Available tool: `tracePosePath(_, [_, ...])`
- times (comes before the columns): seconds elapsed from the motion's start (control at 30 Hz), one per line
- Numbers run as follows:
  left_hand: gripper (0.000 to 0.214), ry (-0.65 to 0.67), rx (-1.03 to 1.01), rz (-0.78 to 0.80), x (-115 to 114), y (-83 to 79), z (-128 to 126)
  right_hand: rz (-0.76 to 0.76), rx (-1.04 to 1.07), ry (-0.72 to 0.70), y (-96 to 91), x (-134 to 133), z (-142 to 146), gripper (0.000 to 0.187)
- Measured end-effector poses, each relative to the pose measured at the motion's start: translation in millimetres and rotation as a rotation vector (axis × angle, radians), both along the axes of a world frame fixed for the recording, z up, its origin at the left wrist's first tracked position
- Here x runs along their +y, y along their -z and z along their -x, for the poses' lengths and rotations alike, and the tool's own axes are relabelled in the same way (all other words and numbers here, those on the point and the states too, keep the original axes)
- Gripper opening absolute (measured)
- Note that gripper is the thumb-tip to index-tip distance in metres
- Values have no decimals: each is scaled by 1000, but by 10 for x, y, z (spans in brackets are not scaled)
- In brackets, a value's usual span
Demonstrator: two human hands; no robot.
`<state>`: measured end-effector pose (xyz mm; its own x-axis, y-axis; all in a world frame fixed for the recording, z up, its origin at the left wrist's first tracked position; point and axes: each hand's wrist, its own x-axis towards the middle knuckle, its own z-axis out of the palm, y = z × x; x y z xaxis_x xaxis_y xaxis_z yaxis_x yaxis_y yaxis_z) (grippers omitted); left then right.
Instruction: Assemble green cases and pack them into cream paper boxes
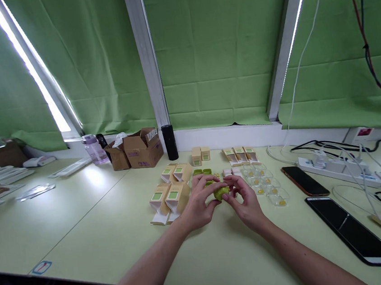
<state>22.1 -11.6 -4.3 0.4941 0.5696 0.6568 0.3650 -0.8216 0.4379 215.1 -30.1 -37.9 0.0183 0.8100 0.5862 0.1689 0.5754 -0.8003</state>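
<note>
Both hands meet over the middle of the pale table (93, 225). My left hand (200, 202) and my right hand (246, 200) pinch a small round green object (221, 192) between their fingertips, just above the tabletop. To the left lie tan cartons with green labels (171, 196), some with open flaps. To the right sit small clear cases with yellow dots (266, 182). More small green pieces (202, 172) rest behind my hands.
Cardboard boxes (143, 148), a black cylinder (169, 142) and a clear bottle (95, 149) stand along the back edge. Two phones (304, 180) (352, 229), a power strip (336, 168) and tangled cables lie at the right. Trays and packets sit at far left.
</note>
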Motion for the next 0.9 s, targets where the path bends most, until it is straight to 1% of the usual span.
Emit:
tracePosePath(0.07, [45,-3,-64,21,9,-12,-3,-30,-21,18,-6,6,-16,36])
tracePosePath(0.13, [46,-16,-162,61,41,-8,3,-76,-88,82,-8,20,-44,28])
tracePosePath(0.2, [48,-36,-273,127,101,24,17,-136,-246,168,3,39,-73,20])
tracePosePath(0.23, [49,-48,-327,168,139,48,26,-165,-356,203,14,48,-83,19])
tracePosePath(0.33, [52,-76,-443,286,255,132,48,-203,-708,245,61,67,-81,30])
tracePosePath(0.43, [54,-14,-522,396,322,179,46,-179,-978,244,104,74,-47,37])
tracePosePath(0.5, [56,29,-576,460,328,181,33,-160,-1089,233,119,76,-24,35])
tracePosePath(0.63, [60,88,-643,550,291,154,7,-162,-1158,215,118,74,4,29])
tracePosePath(0.77, [64,141,-684,631,265,146,0,-183,-1175,226,118,72,20,30])
tracePosePath(0.9, [66,153,-716,668,270,151,2,-197,-1177,239,125,87,25,34])
